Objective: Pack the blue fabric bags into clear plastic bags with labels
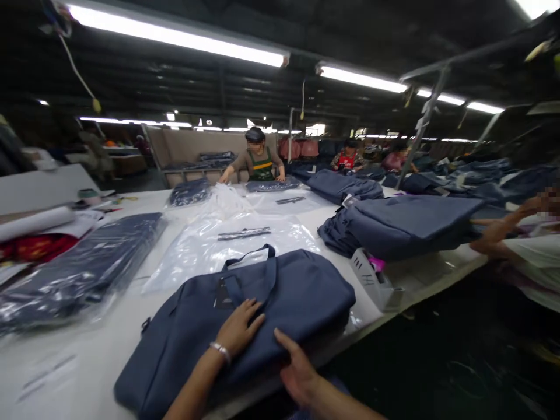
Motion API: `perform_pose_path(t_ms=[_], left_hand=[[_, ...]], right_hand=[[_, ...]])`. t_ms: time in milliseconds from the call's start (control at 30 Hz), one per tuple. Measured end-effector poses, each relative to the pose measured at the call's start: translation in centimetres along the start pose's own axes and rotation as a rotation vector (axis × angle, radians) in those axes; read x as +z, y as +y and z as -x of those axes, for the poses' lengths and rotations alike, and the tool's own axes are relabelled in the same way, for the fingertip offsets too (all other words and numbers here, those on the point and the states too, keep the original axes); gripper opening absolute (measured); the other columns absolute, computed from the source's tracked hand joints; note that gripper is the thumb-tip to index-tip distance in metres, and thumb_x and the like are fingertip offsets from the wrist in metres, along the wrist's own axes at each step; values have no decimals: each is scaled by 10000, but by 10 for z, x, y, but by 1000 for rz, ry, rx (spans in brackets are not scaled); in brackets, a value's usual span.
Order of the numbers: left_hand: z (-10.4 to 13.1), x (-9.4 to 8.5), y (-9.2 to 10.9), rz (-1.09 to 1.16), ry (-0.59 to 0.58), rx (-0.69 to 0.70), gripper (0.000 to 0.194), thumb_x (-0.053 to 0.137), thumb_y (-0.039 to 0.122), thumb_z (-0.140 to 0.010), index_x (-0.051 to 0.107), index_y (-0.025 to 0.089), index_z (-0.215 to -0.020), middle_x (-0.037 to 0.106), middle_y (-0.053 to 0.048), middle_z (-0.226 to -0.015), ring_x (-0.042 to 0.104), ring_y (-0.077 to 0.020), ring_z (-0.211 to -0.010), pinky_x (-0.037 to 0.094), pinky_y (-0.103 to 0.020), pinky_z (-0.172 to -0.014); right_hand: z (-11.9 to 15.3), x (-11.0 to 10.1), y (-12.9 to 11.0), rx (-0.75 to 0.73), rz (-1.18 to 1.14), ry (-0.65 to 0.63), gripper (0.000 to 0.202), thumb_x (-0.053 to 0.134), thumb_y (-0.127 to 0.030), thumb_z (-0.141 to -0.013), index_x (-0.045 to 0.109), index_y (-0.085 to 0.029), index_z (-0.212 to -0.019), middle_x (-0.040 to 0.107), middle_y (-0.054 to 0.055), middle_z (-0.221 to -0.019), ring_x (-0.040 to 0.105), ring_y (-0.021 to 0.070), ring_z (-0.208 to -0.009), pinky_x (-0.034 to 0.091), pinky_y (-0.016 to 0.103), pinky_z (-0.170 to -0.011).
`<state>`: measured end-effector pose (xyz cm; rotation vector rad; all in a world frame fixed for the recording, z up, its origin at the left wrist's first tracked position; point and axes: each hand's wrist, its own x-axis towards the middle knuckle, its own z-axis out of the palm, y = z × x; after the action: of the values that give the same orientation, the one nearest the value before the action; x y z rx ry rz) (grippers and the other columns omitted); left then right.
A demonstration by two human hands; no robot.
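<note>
Left hand (238,329) is laid palm-down on the front of the dark blue bag (301,291); fingers slightly spread, nothing clamped. Right hand (301,373) is held at the bag's near edge, thumb extended up against the fabric, the other fingers bent below. Whether the edge is gripped by it cannot be told; the underside is hidden. The two hands are kept apart, with bag fabric between them.

The bag is laid flat on the white table (100,356), directly under the left hand and just beyond the right thumb. The handles (271,274) are found just past the left fingertips, lying toward the far side. A dark tag (223,294) is seen beside the handle base, also just past the left hand.

Beyond the left hand, a clear plastic bag (175,262) is spread out. Well to its left, a plastic-wrapped bag (87,262) is laid. Past the right hand, a white box (371,277) is placed near the table edge, with a bag pile (411,224) behind it.

Step in hand, as judged: bag being steadied and pressed flat by the left hand, edge being minded by the right. Next move, as judged: even support at the near edge is called for, handles to be kept lying flat and fabric uncreased.
</note>
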<state>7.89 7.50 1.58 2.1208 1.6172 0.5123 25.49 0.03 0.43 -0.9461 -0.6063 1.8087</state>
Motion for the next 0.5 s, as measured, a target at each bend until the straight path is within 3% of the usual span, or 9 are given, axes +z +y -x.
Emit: perform_pose_path(t_ms=[100,300,400,500], left_hand=[[-5,-4,12,3,3,-41,480,473,470,-913,577,208,-1301,508,-104,-1442,395,-251,-1389,271,-458,-1178],[1,-30,51,60,52,-50,565,389,562,-927,530,214,-1349,544,-78,-1416,455,-239,-1347,315,-410,-1162],[11,-49,82,111,122,-33,609,349,601,-928,472,234,-1398,515,-52,-1446,458,-215,-1343,332,-374,-1155],[19,-67,116,309,261,33,602,383,588,-926,433,257,-1427,478,-30,-1478,413,-212,-1376,299,-371,-1175]], right_hand=[[-11,-1,-8,44,-194,27,439,713,-420,-763,653,-182,-1127,712,54,-1149,653,239,-1088,531,415,-973],[-3,-2,-41,-37,-210,27,419,810,-281,-672,698,-148,-1053,730,52,-1100,648,252,-1100,526,377,-998],[11,3,-70,-98,-150,7,455,829,-281,-654,708,-146,-1071,736,50,-1085,652,255,-1090,509,384,-1022],[23,13,-109,-276,-69,-28,531,843,-255,-630,697,-168,-1133,739,44,-1075,653,258,-1083,475,426,-1058]])
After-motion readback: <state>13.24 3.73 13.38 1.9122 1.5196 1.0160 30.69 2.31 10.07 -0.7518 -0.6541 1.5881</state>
